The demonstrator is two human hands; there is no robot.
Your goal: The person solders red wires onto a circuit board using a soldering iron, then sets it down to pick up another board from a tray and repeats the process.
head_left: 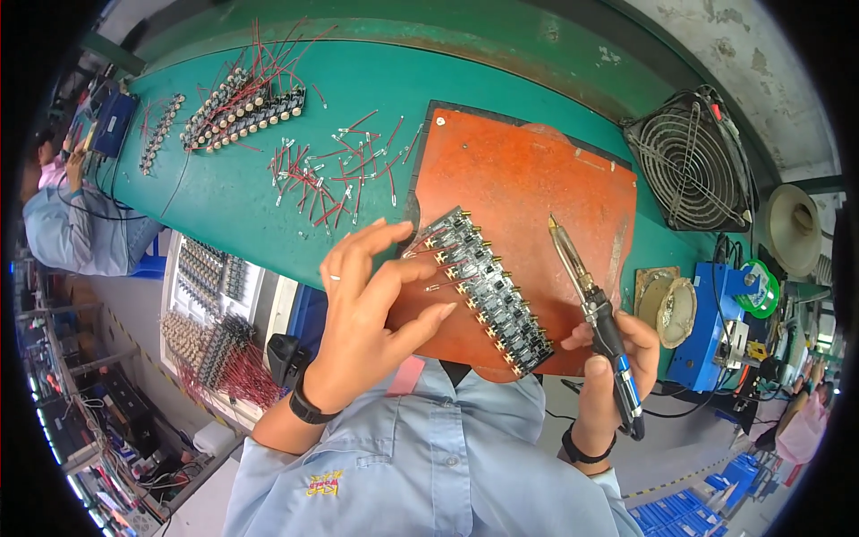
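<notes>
Left hand (360,300), fingers spread, beside long black circuit-board strip (497,295) on orange mat (510,161); right hand (596,398) fingers pinching black-and-blue soldering iron (609,340), tip off strip: probably wire-soldering, next calling for a steadied thin red wire (445,285).

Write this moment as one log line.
Left hand: fingers apart, beside circuit board | Right hand: gripping soldering iron, tip clear of board | Board: over orange mat | Loose red-wired parts: on green table
</notes>
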